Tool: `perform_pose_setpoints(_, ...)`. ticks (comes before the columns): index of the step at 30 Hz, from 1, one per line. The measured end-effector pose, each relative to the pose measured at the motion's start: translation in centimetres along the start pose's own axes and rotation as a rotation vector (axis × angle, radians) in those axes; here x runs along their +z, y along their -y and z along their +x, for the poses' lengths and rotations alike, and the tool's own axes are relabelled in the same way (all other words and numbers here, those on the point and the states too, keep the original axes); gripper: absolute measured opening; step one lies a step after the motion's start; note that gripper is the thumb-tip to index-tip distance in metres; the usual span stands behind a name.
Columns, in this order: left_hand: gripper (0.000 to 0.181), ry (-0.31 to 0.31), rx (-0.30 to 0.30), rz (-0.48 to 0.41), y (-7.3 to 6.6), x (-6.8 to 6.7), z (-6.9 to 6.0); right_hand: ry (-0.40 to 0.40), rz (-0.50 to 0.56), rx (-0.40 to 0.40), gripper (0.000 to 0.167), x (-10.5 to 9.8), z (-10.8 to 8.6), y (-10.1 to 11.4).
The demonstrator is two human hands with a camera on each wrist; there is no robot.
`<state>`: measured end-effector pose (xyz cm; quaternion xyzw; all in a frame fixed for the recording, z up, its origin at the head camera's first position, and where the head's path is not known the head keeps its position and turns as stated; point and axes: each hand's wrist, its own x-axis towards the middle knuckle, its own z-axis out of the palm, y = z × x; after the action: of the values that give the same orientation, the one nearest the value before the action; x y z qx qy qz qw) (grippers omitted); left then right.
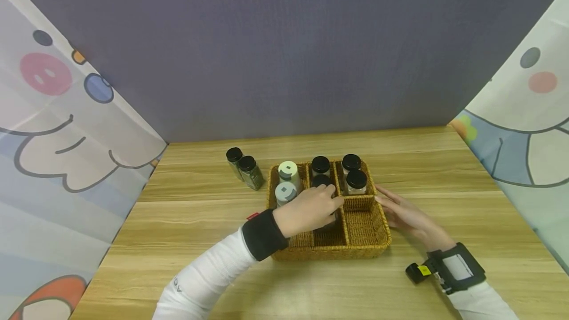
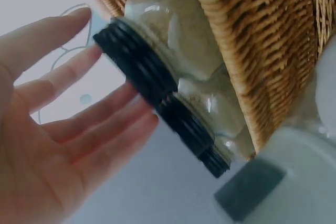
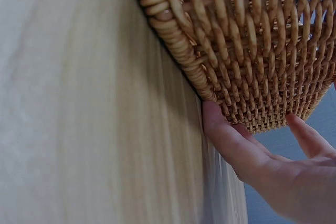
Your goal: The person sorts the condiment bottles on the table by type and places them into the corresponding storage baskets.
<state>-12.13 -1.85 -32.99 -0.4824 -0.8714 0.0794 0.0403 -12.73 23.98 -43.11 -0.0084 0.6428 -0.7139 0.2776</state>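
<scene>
A woven wicker basket (image 1: 329, 253) with compartments stands on the wooden table. My left hand (image 1: 311, 210) reaches over its middle compartment, where black-lidded jars stand in a row. In the left wrist view, the fingers of my left hand (image 2: 68, 114) are extended, with fingertips at the nearest jar's black lid (image 2: 137, 61); that jar holds pale contents. My right hand (image 1: 409, 216) rests against the basket's right side. Its fingers (image 3: 236, 148) touch the wicker wall (image 3: 257, 66) low down in the right wrist view. My left hand partly hides the middle compartment from above.
Two jars with pale lids (image 1: 286, 192) stand in the left compartment. Two clear jars with black lids (image 1: 356, 180) fill the back right one. Left of the basket, two black-capped bottles (image 1: 252, 174) stand on the table (image 1: 191, 211). A grey panel (image 1: 289, 53) rises behind.
</scene>
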Motion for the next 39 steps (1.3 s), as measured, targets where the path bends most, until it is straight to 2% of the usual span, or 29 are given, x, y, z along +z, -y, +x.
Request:
perform_pose_setpoints(5,0.029,-0.032,0.015,-0.081,0.8,-0.9,-0.7,-0.001,-0.006,0.002,0.072,0.0,-0.1,0.0)
perform_pose_setpoints(9,0.024,-0.055,-0.009,-0.125,1.7,-1.8,-1.5,0.005,-0.004,0.002,0.072,0.0,-0.1,0.1)
perform_pose_setpoints(17,0.019,-0.187,-0.064,-0.207,3.7,-2.6,-2.8,0.009,-0.007,-0.001,0.072,-0.1,0.0,0.0)
perform_pose_setpoints(23,0.020,-0.230,-0.124,-0.262,5.1,-2.6,-3.6,0.004,-0.015,-0.003,0.071,-0.1,0.1,-0.1)
perform_pose_setpoints(32,0.021,-0.279,-0.207,-0.297,6.8,-2.3,-5.2,0.000,-0.016,-0.003,0.071,0.0,0.0,0.0)
perform_pose_setpoints(39,0.020,-0.333,-0.296,-0.295,8.4,-1.3,-6.4,0.003,-0.002,-0.001,0.071,0.1,-0.1,0.1)
